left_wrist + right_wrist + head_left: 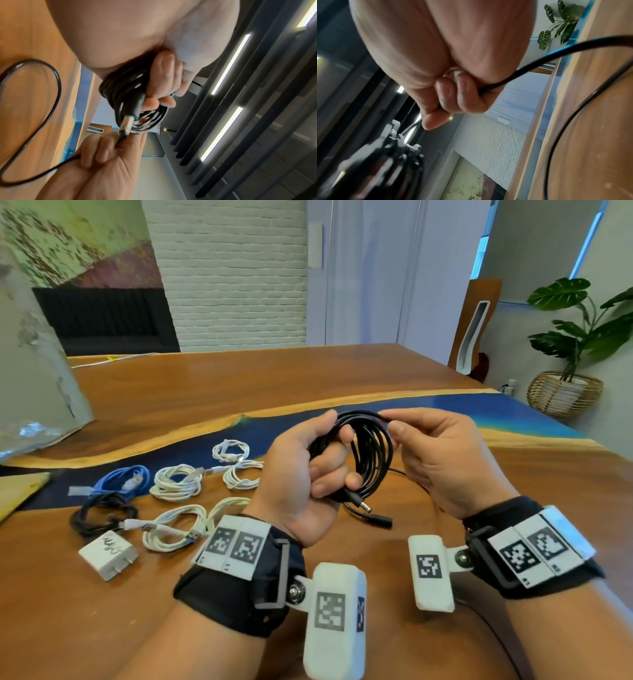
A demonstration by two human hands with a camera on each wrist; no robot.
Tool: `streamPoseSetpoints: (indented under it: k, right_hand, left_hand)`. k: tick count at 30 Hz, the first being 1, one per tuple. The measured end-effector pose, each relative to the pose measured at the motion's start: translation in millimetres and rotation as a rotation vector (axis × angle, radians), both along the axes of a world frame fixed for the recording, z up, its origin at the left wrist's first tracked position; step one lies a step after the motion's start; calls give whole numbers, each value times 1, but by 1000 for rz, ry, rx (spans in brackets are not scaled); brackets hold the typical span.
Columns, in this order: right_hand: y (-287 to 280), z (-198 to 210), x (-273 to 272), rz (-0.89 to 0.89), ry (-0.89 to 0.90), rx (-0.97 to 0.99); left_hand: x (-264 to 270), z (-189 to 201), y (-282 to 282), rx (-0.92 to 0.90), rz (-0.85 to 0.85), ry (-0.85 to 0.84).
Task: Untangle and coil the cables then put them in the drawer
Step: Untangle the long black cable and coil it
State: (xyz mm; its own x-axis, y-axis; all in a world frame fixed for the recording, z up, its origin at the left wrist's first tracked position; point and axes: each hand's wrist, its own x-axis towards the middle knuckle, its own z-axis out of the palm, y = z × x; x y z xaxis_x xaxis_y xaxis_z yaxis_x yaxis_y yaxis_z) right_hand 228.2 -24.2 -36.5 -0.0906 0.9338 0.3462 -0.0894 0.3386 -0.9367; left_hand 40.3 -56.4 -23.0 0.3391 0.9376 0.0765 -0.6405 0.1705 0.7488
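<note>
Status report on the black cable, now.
Left hand grips black cable coil. Right hand pinches the strand at the coil's top. Loose tail trails on table, not yet wound. Nothing in the way.

A wooden worktop (205,392) with a blue resin band is filling the view. A white charger plug (108,554) is lying at eight o'clock. A leafy plant (582,326) is standing in a wicker basket (563,397) at two o'clock.
</note>
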Motion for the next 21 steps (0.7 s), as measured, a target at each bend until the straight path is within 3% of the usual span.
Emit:
streamPoseSetpoints:
  k: [4,8,16,21]
  right_hand:
    - [1,-4,-8,-87,-81,71]
    - [1,-8,-15,-39,-204,48]
    - [-11,1,-19,330,69,-363]
    - [-16,5,-14,370,-15,-306]
  left_hand:
    - [2,4,-5,2,-73,-56]
    - [1,3,-5,-5,-86,-42]
    - [2,-6,2,35,-3,110]
    - [8,-12,6,15,161,253]
